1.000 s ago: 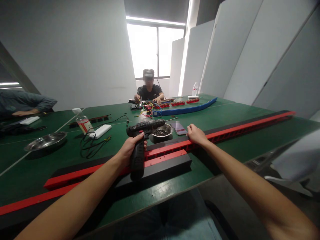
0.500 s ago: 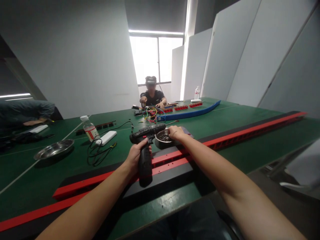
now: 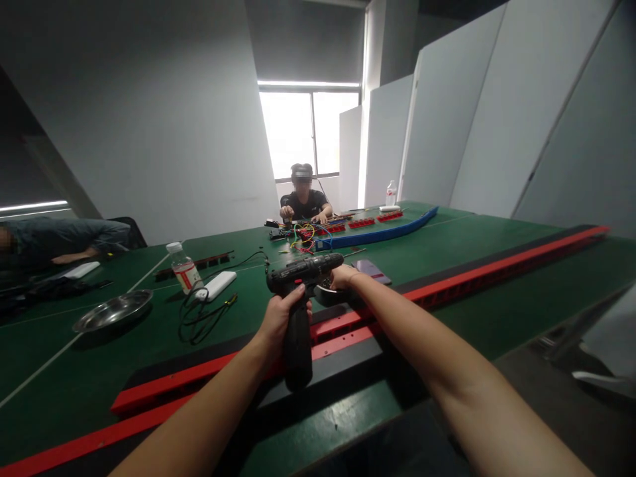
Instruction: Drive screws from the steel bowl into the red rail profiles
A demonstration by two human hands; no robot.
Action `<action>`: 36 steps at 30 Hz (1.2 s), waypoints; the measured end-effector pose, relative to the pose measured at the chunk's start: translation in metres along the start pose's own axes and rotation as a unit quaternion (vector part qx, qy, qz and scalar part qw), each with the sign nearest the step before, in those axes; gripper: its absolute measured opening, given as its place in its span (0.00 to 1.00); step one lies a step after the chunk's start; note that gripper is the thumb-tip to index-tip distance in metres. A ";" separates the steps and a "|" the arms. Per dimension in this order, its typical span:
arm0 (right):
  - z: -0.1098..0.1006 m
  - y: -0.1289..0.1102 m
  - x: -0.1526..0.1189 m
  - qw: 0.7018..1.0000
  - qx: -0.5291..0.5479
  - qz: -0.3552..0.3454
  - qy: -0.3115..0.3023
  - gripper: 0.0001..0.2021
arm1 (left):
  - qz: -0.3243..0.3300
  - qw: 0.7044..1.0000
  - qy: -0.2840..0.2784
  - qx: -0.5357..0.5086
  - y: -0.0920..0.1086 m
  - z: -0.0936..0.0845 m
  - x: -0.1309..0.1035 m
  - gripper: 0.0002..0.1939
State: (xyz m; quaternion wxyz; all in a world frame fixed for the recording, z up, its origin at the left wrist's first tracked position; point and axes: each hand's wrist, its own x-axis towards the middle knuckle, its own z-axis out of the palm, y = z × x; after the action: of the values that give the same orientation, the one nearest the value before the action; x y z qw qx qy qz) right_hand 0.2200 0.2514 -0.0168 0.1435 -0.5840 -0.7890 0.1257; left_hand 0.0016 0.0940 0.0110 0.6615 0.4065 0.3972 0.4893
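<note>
My left hand (image 3: 281,315) is wrapped round the grip of a black cordless drill (image 3: 298,341), whose long bit points to the right. Behind the drill's chuck, my right hand (image 3: 342,277) reaches down into a small metal bowl (image 3: 332,296); its fingers are curled together, their tips hidden. Small dark pieces, like screws, lie in the bowl. Beneath both forearms run two long red and black bars (image 3: 342,324), side by side along the table's near edge. A flat phone-like slab (image 3: 372,270) lies just right of the bowl.
On the green table (image 3: 258,295) to the left are a steel dish (image 3: 114,311), a labelled bottle (image 3: 185,270), a white power bank (image 3: 217,286) and black cables. Farther off lie coloured wires, red strips and a curved blue bar (image 3: 382,234). One person sits opposite, another leans at left.
The drill and my left hand have shifted slightly right, now covering part of the bowl. My right hand has dipped lower and left in the bowl. The view has tilted up a little.
</note>
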 end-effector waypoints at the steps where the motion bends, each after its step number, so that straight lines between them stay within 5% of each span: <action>1: 0.000 0.000 0.000 1.000 -0.003 -0.001 -0.010 0.14 | 0.003 1.000 0.000 0.008 0.000 0.000 -0.001 0.16; 4: 0.000 0.001 -0.003 0.999 -0.010 0.003 -0.036 0.12 | 0.011 1.000 0.000 0.023 0.002 0.002 -0.004 0.18; 22: -0.005 0.004 -0.024 0.993 0.098 0.036 0.051 0.02 | -0.008 0.998 0.026 0.048 0.009 0.009 -0.007 0.16; 29: -0.018 0.022 -0.062 0.923 0.378 0.007 0.066 0.16 | -0.026 0.999 0.010 0.047 0.008 0.006 -0.006 0.16; 36: -0.035 0.033 -0.128 0.885 0.456 0.011 0.094 0.22 | -0.032 0.996 -0.021 0.078 0.004 0.002 -0.003 0.16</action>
State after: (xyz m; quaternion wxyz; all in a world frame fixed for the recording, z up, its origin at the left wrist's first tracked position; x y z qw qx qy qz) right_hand 0.2977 0.1398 -0.0069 0.4664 -0.4721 -0.6205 0.4178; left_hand 0.0013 0.0917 0.0157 0.6515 0.4538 0.4331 0.4267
